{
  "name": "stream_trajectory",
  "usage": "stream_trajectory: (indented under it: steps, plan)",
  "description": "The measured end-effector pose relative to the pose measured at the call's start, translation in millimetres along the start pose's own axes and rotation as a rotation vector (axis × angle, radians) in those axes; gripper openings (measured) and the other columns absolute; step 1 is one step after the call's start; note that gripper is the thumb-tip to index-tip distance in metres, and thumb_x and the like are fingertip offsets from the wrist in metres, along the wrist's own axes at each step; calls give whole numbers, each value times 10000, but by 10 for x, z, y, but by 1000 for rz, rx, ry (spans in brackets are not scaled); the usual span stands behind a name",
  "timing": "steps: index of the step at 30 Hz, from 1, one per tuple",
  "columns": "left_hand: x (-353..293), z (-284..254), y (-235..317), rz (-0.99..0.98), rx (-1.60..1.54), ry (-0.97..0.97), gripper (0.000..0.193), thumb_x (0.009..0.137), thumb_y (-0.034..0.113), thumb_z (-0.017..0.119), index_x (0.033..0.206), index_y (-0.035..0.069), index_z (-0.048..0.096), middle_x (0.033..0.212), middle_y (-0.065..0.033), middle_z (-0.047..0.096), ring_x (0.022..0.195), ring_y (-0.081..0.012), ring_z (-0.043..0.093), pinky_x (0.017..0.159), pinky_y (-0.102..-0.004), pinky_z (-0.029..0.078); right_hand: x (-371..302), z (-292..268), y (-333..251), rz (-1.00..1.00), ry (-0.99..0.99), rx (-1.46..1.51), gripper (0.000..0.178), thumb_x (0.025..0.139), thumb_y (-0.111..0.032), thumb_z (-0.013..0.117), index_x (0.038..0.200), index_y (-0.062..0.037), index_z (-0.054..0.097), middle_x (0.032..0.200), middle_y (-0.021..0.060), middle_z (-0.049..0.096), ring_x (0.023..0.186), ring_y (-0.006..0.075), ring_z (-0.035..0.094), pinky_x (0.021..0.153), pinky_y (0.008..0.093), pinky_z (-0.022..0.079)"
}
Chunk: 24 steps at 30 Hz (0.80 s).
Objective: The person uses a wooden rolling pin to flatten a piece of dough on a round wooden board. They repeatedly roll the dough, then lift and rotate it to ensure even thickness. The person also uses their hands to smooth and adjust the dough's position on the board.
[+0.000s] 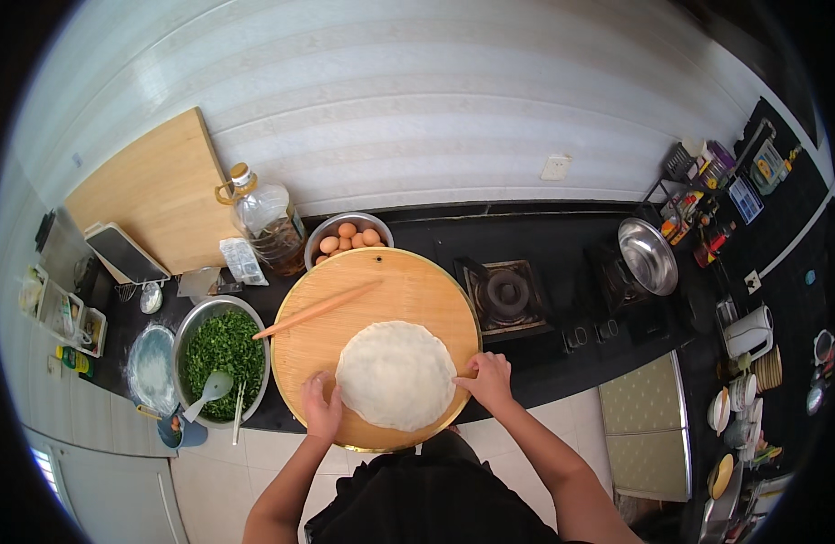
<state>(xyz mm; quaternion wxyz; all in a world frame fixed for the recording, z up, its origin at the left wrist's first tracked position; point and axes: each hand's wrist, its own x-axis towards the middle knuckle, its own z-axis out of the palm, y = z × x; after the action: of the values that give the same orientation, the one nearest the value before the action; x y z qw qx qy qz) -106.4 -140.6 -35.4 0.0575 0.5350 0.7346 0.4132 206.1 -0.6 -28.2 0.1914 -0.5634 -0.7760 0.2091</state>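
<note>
Rolled dough sheet (395, 374) lying flat on the near half of a round wooden board (408, 281), which rests on the dark counter (544, 245). The left hand (321, 406) sits at the sheet's left rim, fingers curled down onto the edge; the right hand (488, 379) pinches the right rim, fingertips closed on the dough. Both forearms enter from the lower edge and angle inward, wrists low over the board. To handle so thin a sheet well, the grip is best kept light and even on both sides, so that it neither stretches nor tears. A rolling pin (317, 309) lies obliquely on the board's far left, apart from the dough. Left of the board stands a metal bowl of chopped greens (222, 349); behind it, a bowl of eggs (347, 238) and an oil bottle (268, 222).
</note>
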Motion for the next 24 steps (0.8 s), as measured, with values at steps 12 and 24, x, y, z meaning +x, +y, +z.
stream_trajectory:
  steps: [12, 24]
  plan:
    - [577, 363, -72, -262, -159, -95, 262, 782, 107, 713, 972, -58, 641, 866, -190, 638, 815, -325, 608, 757, -404, 496, 549, 278, -376, 256, -121, 261, 308, 826, -263, 688, 1032, -36, 653, 935, 124, 682, 896, 264, 658, 794, 360, 510]
    - [863, 610, -40, -308, -77, -164, 193, 777, 152, 726, 800, -27, 656, 738, -174, 656, 679, -292, 646, 638, -375, 522, 884, 551, -175, 265, -205, 495, 299, 833, -298, 689, 942, -20, 699, 922, 132, 698, 875, 244, 666, 788, 347, 510]
